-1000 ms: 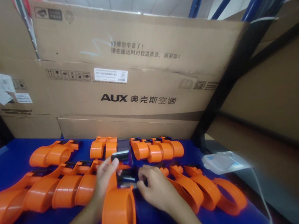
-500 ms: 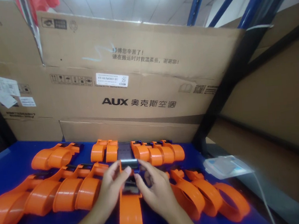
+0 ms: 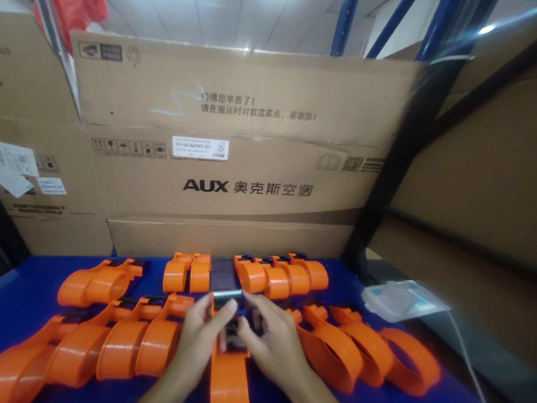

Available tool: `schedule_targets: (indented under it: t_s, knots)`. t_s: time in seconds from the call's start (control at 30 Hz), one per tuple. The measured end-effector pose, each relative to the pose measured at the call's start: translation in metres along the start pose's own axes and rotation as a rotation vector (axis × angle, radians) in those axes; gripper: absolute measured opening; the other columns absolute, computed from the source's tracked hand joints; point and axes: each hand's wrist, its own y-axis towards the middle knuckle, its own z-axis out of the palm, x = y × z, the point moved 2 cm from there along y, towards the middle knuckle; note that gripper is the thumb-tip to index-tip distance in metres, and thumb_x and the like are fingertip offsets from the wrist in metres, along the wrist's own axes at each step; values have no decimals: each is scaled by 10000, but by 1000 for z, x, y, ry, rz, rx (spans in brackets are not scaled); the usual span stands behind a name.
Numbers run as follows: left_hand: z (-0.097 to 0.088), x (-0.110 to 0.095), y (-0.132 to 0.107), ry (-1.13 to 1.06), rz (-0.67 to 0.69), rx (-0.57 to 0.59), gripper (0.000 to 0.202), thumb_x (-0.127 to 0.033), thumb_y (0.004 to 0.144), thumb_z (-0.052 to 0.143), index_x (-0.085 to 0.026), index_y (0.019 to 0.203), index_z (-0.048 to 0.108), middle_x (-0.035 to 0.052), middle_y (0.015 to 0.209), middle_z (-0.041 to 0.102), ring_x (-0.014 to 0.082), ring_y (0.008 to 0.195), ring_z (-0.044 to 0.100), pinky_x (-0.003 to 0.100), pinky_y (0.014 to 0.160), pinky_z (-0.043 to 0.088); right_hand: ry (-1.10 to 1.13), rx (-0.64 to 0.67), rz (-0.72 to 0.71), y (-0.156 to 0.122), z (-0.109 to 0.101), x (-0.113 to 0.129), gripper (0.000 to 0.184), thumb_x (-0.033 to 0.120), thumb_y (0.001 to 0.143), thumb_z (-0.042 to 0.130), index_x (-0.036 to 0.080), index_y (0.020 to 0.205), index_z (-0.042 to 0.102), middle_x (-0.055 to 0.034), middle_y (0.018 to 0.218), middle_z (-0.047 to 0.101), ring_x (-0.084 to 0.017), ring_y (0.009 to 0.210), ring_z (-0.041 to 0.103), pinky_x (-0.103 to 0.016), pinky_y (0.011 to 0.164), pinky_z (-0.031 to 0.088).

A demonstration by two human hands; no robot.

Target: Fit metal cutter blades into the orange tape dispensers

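An orange packing tape dispenser (image 3: 228,389) with a dark front section and a pale, toothed-looking edge is held upright between my hands at the lower middle. My left hand (image 3: 198,328) grips its left side, thumb across the dark part under that edge. On the opposite side my right hand (image 3: 272,334) closes on the dispenser, with the index finger at the top corner and the thumb near its middle. Fingers cover much of the dark section, so its details are hidden. Directly behind the held dispenser lies a dark rectangular block (image 3: 222,274).
Similar orange dispensers line the blue surface (image 3: 19,279) in rows: several at front left (image 3: 119,352), several at front right (image 3: 333,353), more behind. A clear plastic case (image 3: 404,299) with a white cord lies right. Cardboard (image 3: 243,134) walls the back; a dark post (image 3: 388,158) slants at right.
The view has shifted slightly. Both hands keep hold of the dispenser, and its toothed edge looks tipped a little differently. The surrounding dispensers stay where they were.
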Motion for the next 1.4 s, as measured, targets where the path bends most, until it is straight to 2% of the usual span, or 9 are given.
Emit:
schedule_targets:
  t_s: [0.1, 0.23, 0.63, 0.73, 0.87, 1.0, 1.23, 1.4]
  knots:
    - [-2, 3, 0, -2, -10, -36, 330, -484, 809, 752, -170, 833, 656, -74, 460, 488, 57, 356, 398, 181, 400, 316, 20, 8, 26, -3, 2, -1, 328, 200, 866, 578, 156, 1179, 665, -40, 802, 686, -171, 651, 638, -268, 624, 535]
    - [-3, 4, 1, -15, -18, -57, 332, -483, 791, 764, -175, 783, 640, -79, 437, 469, 53, 349, 375, 179, 389, 295, 54, 35, 49, -7, 5, -3, 331, 202, 875, 567, 160, 1191, 655, -26, 792, 681, -146, 570, 605, -244, 547, 505]
    - [-5, 3, 0, 5, -3, -36, 318, -466, 803, 761, -165, 826, 659, -87, 414, 453, 49, 338, 362, 176, 391, 276, 113, 44, 81, -4, 6, -3, 302, 180, 861, 562, 154, 1139, 677, -10, 744, 658, -139, 568, 582, -238, 551, 490]
    - [-4, 2, 0, -37, -11, -46, 314, -458, 792, 771, -169, 810, 651, -87, 417, 455, 45, 340, 353, 172, 391, 277, 126, 51, 88, -3, 6, -4, 318, 197, 878, 585, 157, 1179, 677, -1, 720, 640, -135, 556, 559, -231, 524, 477]
    - [-5, 3, 4, -127, -54, -88, 298, -446, 798, 763, -170, 819, 655, -77, 415, 483, 49, 331, 362, 171, 385, 289, 99, 100, 1, 2, 3, -4, 413, 258, 928, 604, 181, 1333, 627, -26, 768, 657, -151, 600, 572, -242, 530, 488]
    - [-5, 4, 6, -209, -111, -107, 308, -460, 819, 736, -161, 799, 665, -69, 378, 466, 63, 319, 375, 182, 386, 334, 73, 141, -127, 3, 0, -5, 487, 200, 958, 535, 191, 1446, 539, -63, 828, 684, -183, 702, 618, -267, 589, 528]
    - [5, -8, -2, -335, -131, -134, 330, -384, 739, 837, -152, 931, 704, -22, 627, 644, 48, 410, 456, 152, 393, 366, -34, 78, -191, -1, 5, -10, 495, 168, 938, 529, 167, 1432, 544, -100, 913, 725, -206, 743, 649, -312, 648, 572]
    - [10, -11, -4, -354, -135, -80, 311, -347, 729, 854, -151, 920, 705, -36, 594, 614, 48, 428, 439, 153, 429, 398, -145, 20, -211, -5, 10, -8, 582, 116, 901, 504, 141, 1482, 467, -98, 884, 734, -215, 724, 666, -325, 650, 588]
